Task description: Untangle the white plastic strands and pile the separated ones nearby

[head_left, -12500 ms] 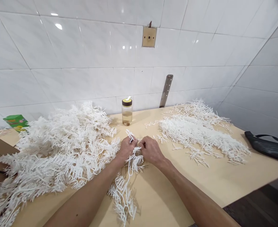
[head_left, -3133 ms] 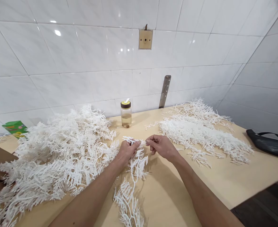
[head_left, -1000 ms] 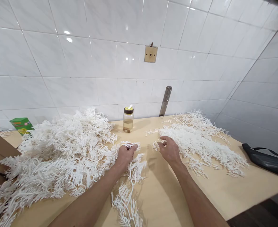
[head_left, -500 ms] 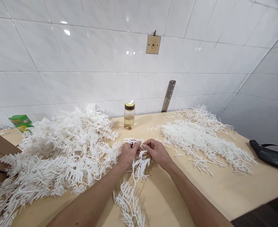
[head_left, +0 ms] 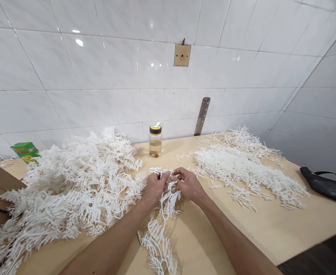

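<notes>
My left hand (head_left: 155,185) is closed at the middle of the table, its thumb and fingers pinching a white branched plastic sprig (head_left: 168,202). The sprig trails down from the fingers toward the table's near edge. Close beside it, my right hand (head_left: 187,184) is also closed, thumb and fingertips together at the sprig's upper end; the exact grip is partly hidden. A short white piece (head_left: 158,170) sticks out just beyond the left fingers. To the left lies a large heap of white branched sprigs (head_left: 79,191), and to the right a flatter pile of finer white pieces (head_left: 242,168).
Beyond my hands stands a clear bottle (head_left: 155,147) with a dark-rimmed yellow lid. A metal strip (head_left: 202,116) leans on the tiled wall. A green box (head_left: 26,151) and a cardboard box (head_left: 0,191) are at left; a black bag (head_left: 326,186) lies at right.
The view has shifted slightly. Both hands stay at nearly the same place on the sprig, with the right fingertips moved a little closer to the left hand.
</notes>
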Demonstrator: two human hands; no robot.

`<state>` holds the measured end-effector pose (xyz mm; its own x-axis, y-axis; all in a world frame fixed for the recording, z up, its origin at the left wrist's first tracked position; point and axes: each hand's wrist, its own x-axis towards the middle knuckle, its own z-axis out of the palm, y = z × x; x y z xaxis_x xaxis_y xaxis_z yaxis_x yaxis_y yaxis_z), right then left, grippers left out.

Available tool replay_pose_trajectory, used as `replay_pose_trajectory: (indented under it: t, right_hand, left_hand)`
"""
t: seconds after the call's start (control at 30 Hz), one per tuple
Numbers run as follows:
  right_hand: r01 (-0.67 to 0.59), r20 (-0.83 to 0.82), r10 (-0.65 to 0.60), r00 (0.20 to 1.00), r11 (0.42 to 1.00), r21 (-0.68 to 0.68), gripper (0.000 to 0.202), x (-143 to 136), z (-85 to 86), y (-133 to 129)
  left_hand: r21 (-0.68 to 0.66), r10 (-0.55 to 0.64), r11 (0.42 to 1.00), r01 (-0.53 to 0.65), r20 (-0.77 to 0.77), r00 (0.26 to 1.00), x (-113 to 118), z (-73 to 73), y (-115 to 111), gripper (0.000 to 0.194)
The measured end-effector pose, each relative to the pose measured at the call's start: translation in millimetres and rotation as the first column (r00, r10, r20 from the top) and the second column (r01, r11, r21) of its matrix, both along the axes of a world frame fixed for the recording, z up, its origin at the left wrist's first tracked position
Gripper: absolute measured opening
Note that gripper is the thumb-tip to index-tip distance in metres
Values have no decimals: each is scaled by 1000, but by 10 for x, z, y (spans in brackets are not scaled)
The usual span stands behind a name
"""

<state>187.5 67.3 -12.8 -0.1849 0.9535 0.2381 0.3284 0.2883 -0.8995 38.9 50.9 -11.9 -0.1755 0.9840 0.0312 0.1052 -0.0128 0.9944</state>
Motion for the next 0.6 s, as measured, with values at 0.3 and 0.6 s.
replay_pose_trajectory:
  t: [0.3,0.6]
  right_hand:
    - [-12,16,13,1000,996,-87,20,59,82,-14]
    - [-62,101,51,994,992,109,8,42,93,-52]
  left_hand:
    - [-80,-163,983,164,26,986,-48,117,-47,47]
    - [-118,-160,977,176,133,978,-58,148,13,38]
